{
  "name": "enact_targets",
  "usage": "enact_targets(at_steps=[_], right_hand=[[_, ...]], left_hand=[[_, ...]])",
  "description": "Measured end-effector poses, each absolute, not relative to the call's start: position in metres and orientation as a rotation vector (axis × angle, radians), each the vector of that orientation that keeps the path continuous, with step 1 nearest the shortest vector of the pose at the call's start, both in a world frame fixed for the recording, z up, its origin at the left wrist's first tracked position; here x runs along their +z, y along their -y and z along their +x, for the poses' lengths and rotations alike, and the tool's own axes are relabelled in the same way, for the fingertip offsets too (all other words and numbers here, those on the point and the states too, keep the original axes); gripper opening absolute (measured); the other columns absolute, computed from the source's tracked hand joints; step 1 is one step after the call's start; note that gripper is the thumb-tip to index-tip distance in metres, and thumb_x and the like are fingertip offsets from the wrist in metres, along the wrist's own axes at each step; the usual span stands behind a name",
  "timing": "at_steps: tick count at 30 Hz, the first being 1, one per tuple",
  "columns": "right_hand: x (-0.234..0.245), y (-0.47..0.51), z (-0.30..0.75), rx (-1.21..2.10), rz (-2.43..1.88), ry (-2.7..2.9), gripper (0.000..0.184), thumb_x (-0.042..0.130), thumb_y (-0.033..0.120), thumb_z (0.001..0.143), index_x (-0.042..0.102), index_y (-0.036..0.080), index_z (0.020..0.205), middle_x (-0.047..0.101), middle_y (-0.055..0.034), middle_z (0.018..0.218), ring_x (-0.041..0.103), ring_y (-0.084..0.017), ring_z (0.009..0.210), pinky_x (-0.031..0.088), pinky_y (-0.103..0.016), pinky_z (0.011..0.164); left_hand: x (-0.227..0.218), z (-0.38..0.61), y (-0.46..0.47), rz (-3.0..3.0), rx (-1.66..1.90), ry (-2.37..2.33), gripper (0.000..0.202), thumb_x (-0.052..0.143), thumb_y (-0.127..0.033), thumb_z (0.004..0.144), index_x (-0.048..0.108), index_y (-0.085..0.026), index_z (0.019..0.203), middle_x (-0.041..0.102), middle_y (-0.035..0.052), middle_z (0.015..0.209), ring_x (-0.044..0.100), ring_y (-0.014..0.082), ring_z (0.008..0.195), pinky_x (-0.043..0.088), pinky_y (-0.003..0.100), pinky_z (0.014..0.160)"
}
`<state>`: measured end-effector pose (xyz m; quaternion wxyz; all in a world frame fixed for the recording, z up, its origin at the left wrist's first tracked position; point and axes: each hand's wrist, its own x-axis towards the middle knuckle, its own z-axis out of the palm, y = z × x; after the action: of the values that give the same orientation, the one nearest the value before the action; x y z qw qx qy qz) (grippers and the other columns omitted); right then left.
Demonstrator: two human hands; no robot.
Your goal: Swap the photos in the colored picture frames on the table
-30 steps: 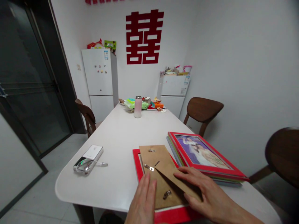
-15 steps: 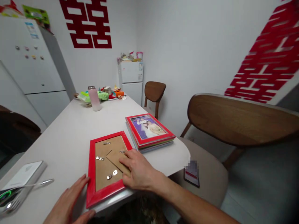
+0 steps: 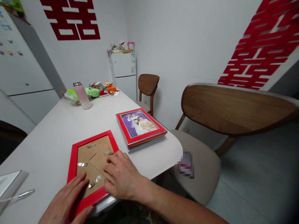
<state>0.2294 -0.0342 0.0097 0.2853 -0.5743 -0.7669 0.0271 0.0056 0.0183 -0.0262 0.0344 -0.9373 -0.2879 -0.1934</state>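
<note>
A red picture frame lies face down on the white table, showing its brown backing board with small metal clips. My left hand lies flat on the frame's near left corner, fingers stretched out. My right hand rests palm down on the backing's fold-out stand at the frame's right side, fingers spread. Just right of the frame sits a stack of picture frames; the top one is red with a wedding photo facing up.
A wooden chair with a beige seat stands close at the table's right corner. A pink bottle and a plate of snacks sit at the far end. A white device with a cable lies at the left edge. Another chair and fridges stand beyond.
The view has swung right, bringing the near chair into sight. My left hand has come back onto the frame's near left corner; my right hand stays on the backing board.
</note>
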Motion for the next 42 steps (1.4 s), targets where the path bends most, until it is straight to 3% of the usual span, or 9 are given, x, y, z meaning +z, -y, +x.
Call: enact_targets(at_steps=[4,14,19,29,42], right_hand=[[0.006,0.036,0.221,0.075,-1.557,1.988,0.021,0.051,0.031,0.065,0.057,0.016,0.078,0.051,-0.0062,0.092,0.038,-0.020,0.089,0.034,-0.033,0.074],[0.002,0.037,0.221,0.148,-1.482,1.918,0.020,0.053,0.029,0.065,0.059,0.016,0.080,0.052,-0.0061,0.092,0.041,-0.019,0.089,0.035,-0.032,0.077],[0.007,0.031,0.239,0.275,-1.479,1.815,0.023,0.043,0.015,0.073,0.060,0.015,0.089,0.054,-0.0062,0.088,0.046,-0.015,0.084,0.037,-0.028,0.079],[0.003,0.011,0.234,0.233,-1.699,1.923,0.027,0.041,0.012,0.074,0.060,0.012,0.094,0.052,-0.0118,0.099,0.047,-0.019,0.093,0.038,-0.032,0.085],[0.003,-0.014,0.227,0.165,-1.845,1.882,0.019,0.042,0.011,0.071,0.060,0.015,0.070,0.052,-0.0062,0.082,0.051,-0.015,0.077,0.040,-0.025,0.071]], left_hand=[[-0.033,0.006,-0.018,-2.889,-0.613,0.914,0.062,0.054,-0.047,0.068,0.032,-0.025,0.122,0.039,0.0076,0.128,0.043,0.0279,0.110,0.043,0.041,0.085],[-0.031,-0.002,-0.022,-2.899,-0.593,0.851,0.062,0.055,-0.047,0.068,0.033,-0.024,0.121,0.040,0.0080,0.127,0.044,0.0282,0.109,0.046,0.041,0.082],[-0.019,0.007,-0.008,-2.852,-0.601,0.929,0.057,0.055,-0.049,0.068,0.039,-0.024,0.117,0.045,0.0081,0.123,0.048,0.0270,0.106,0.047,0.041,0.080],[-0.012,0.010,0.003,-2.971,-0.490,1.168,0.057,0.048,-0.054,0.071,0.041,-0.019,0.117,0.041,0.0114,0.126,0.040,0.0279,0.113,0.036,0.050,0.090],[-0.009,0.011,0.004,-3.087,-0.414,1.319,0.057,0.049,-0.053,0.071,0.040,-0.020,0.117,0.036,0.0099,0.129,0.034,0.0271,0.117,0.028,0.052,0.094]])
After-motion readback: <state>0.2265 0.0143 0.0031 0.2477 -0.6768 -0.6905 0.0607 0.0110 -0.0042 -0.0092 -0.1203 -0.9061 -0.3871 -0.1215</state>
